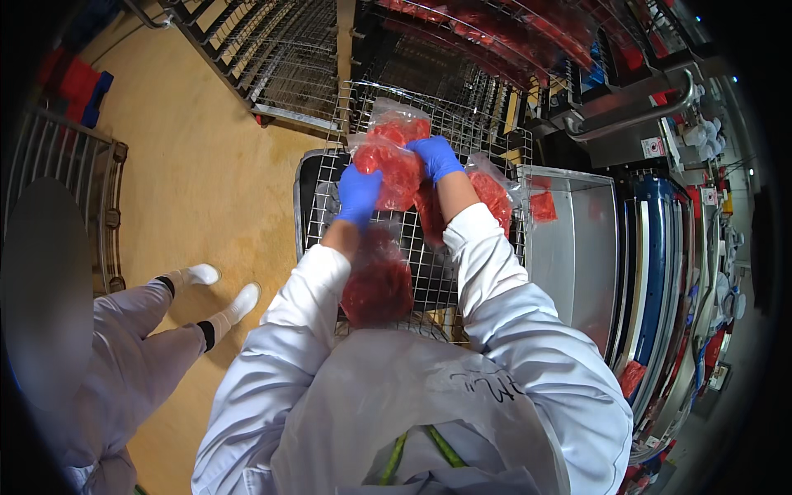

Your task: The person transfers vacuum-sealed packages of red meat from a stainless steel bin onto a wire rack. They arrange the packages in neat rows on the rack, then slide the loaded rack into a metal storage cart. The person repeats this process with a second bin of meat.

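Observation:
My left hand (359, 193), in a blue glove, grips the left edge of a clear plastic bag of red meat (393, 170). My gloved right hand (435, 158) pinches the same bag's upper right. Beneath them lies a wire rack (427, 272) with several more bags. One bag of meat (399, 124) lies just beyond the held bag, and a darker one (377, 291) is nearer my apron. Another bag of meat (492, 195) rests right of my right forearm; one more is partly hidden under that forearm.
A metal chute or tray (557, 247) with a small red piece (543, 206) adjoins the rack on the right. Wire-shelf racks (278, 68) stand ahead, some holding red bags. A person in white boots (244, 300) stands on the left. A conveyor (656, 260) runs at far right.

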Motion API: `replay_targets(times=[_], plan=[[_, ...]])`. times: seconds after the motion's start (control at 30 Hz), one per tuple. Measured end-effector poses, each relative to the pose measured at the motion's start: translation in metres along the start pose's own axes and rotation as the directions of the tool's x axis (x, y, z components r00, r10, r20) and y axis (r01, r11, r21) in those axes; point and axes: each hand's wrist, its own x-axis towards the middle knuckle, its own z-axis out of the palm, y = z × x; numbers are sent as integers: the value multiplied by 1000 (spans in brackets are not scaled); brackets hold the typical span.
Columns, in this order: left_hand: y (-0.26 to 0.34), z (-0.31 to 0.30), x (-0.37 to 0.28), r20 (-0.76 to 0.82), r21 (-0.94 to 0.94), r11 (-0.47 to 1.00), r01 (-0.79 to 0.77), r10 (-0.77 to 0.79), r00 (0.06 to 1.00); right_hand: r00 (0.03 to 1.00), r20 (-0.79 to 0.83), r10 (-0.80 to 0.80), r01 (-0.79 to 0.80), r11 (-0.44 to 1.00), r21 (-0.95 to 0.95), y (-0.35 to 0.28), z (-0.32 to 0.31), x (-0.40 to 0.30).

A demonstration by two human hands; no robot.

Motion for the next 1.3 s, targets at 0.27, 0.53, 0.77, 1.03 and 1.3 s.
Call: replay_targets(times=[0.27,0.53,0.77,1.03,1.3], plan=[[-17,-47,-79,195,146,724,-674,647,737,655,-163,-738,741,669,-52,-49,-36,-61],[-14,-62,-100,247,93,830,-550,516,820,609,-4,-793,787,606,-116,-70,-48,-122],[-11,-70,-94,326,-271,908,-320,400,857,703,154,-694,458,608,649,-45,-50,-150],[7,-71,-68,440,-677,735,47,352,826,591,340,-731,593,680,430,-11,-16,-194],[56,-74,-117,232,-622,772,-132,343,910,704,345,-620,348,726,594,-13,-31,-200]])
